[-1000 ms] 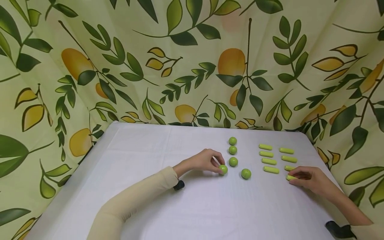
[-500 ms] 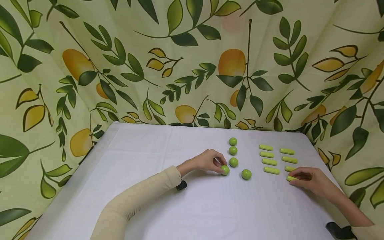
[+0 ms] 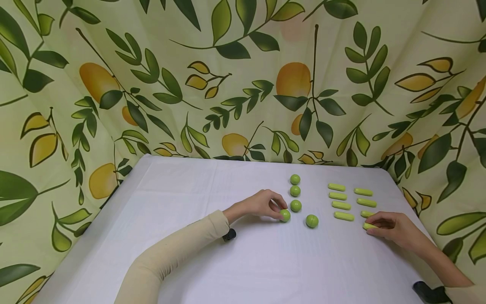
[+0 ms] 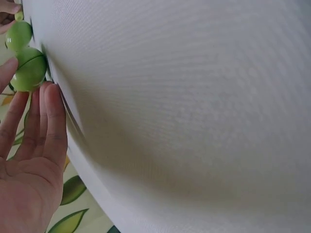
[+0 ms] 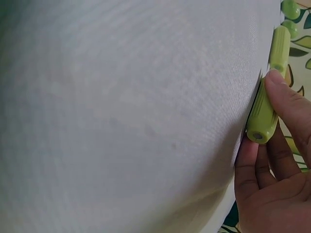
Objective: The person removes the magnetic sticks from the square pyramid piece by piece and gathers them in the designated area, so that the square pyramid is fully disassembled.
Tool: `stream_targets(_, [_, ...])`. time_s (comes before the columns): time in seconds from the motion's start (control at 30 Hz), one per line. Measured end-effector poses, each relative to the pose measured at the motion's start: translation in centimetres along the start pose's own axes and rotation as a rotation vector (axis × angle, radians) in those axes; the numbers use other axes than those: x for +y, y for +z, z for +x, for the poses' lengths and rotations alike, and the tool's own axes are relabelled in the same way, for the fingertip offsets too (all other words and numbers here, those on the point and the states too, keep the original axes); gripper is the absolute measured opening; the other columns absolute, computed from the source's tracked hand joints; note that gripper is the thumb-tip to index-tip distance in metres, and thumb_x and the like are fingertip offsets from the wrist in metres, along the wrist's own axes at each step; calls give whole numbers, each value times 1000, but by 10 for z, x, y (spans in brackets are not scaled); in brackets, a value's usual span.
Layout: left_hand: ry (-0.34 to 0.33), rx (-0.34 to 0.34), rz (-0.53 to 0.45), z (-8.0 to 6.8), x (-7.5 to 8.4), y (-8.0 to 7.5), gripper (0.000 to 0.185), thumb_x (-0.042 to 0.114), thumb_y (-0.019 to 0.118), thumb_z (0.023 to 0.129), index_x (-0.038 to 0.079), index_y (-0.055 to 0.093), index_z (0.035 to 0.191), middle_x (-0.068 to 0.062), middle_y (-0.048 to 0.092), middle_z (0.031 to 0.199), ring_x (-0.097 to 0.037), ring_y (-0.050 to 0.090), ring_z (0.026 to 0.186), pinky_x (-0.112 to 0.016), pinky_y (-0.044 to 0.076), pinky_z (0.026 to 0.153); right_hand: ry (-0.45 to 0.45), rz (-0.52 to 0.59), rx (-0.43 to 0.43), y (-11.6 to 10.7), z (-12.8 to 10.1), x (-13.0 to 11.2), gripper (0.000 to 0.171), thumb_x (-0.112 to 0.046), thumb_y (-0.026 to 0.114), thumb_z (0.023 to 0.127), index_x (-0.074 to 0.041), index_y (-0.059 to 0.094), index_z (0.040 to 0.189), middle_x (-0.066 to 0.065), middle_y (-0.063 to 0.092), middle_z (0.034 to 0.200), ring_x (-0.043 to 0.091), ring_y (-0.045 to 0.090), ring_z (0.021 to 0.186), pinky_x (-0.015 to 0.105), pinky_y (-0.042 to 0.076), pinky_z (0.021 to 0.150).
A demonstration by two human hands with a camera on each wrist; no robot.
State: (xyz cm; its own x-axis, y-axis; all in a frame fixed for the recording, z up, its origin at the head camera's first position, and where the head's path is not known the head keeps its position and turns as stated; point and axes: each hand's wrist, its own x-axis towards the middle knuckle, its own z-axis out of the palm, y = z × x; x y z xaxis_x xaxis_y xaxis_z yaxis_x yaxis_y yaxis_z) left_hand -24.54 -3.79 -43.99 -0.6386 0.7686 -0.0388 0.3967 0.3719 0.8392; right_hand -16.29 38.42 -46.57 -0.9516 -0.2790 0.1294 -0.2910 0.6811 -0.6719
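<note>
My left hand (image 3: 265, 203) pinches a glossy green ball (image 3: 285, 215) between thumb and fingertips, low over the white cloth. A dark seam runs round this ball in the left wrist view. Just beyond it, three similar balls (image 3: 295, 205) stand in a column, and a single ball (image 3: 312, 221) lies to the right. At the right side my right hand (image 3: 395, 228) grips a light green ribbed rod (image 5: 263, 114) with thumb and fingers. A small grey dot marks the rod's near end. Rods (image 3: 366, 202) in a row lie behind this hand.
Four-sided white cloth covers the table (image 3: 212, 266). A second row of rods (image 3: 341, 205) lies between the balls and my right hand. Leaf-and-fruit patterned curtain (image 3: 243, 105) hangs behind the table and along both sides.
Over the first half second my left hand shifted slightly to the right with the ball. Since then both hands stay nearly still, and the rod has kept its place.
</note>
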Motion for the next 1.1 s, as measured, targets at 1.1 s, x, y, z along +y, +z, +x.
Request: stream_targets(1.1, [-52,59,-12,-105,-19,-45,30,7,82,87,-1,71,113,-12,70,110,-20,69,94,-29,56,84,-29,-71,-57,-9,2,-1,27,-10,89,78,-6,76,101,2,71,97,2,63,82,23,55,67])
